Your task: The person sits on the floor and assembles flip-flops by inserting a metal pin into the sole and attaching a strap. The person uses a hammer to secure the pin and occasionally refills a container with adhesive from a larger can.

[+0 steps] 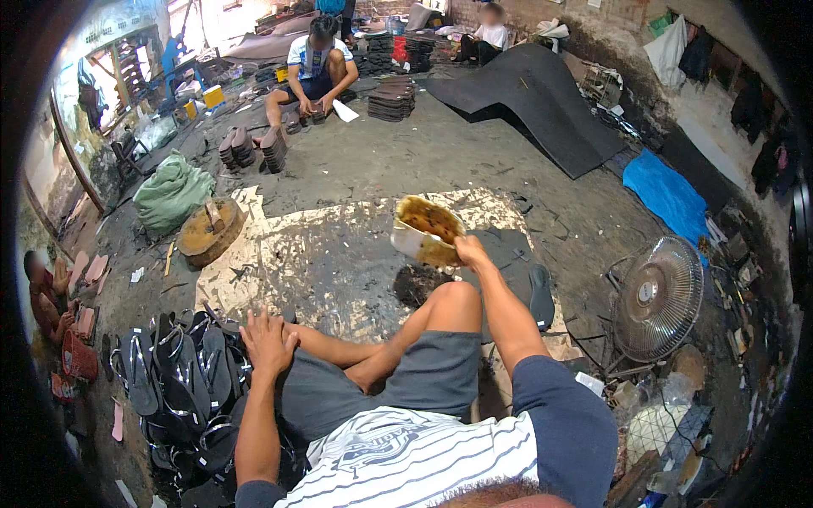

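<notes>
My right hand (468, 251) grips the edge of a cut-open white plastic container (417, 245), its inside stained brown and yellow. It is held tilted above the floor, past my raised right knee. Just below it a dark, bristly clump (415, 288) lies on the floor. My left hand (268, 341) is open, its fingers spread, resting by my left knee and holding nothing. Close beside that hand is a heap of black flip-flops (186, 364), several with shiny straps. A single black sole (541, 296) lies to the right of my right forearm.
A stained pale sheet (322, 229) covers the floor ahead. Left stand a round wood block (203, 241) and green sack (174, 193); right, a fan (656, 296) and blue tarp (665, 195). Farther back, a person (318, 72) works near stacked soles (391, 99) and a black sheet (533, 93).
</notes>
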Demonstrator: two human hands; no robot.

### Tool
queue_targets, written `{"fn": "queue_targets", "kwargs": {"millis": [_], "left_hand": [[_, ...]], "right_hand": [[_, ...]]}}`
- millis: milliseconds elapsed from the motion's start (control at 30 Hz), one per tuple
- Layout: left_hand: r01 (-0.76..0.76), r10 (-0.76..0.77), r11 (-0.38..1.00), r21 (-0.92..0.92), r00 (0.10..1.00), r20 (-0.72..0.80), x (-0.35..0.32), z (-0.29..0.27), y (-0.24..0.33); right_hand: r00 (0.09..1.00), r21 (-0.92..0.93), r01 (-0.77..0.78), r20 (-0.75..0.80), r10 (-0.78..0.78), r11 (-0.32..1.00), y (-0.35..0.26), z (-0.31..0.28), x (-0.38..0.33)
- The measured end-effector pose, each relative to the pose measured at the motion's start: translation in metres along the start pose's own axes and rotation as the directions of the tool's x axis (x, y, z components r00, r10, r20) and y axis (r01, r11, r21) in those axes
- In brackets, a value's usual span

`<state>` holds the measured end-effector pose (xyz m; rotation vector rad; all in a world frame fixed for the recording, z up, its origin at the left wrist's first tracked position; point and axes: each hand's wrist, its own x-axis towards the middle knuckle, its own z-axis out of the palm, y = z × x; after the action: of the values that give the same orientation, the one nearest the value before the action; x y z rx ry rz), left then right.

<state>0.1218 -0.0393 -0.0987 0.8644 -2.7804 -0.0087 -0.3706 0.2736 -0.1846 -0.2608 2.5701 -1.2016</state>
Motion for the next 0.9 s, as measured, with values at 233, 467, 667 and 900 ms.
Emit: {"fn": "queue_targets", "kwargs": {"millis": [233,467,667,900], "left_hand": [[0.073,-0.072,0.996,-0.056,0.997,0.008,0.003,0.003,-0.007],[0.057,-0.059,0.997,-0.045,0.997,-0.043,0.004,0.025,-0.011],[0.011,-0.013,0.999,0.031,0.999,0.044,0.016,0.011,-0.011],[-0.128,0.127,0.992,-0.010,0.969,0.210,0.050,-0.062,0.010]], "right_hand": [[0.976,0.279,0.137,0.125,-0.177,0.951,-0.038,0.080,0.015],[0.960,0.061,0.198,0.190,-0.206,0.978,-0.014,0.090,0.002],[0.927,-0.182,0.353,0.197,-0.318,0.918,-0.032,0.064,-0.025],[0.985,0.086,0.115,0.117,-0.124,0.990,-0.041,0.006,-0.004]]}}
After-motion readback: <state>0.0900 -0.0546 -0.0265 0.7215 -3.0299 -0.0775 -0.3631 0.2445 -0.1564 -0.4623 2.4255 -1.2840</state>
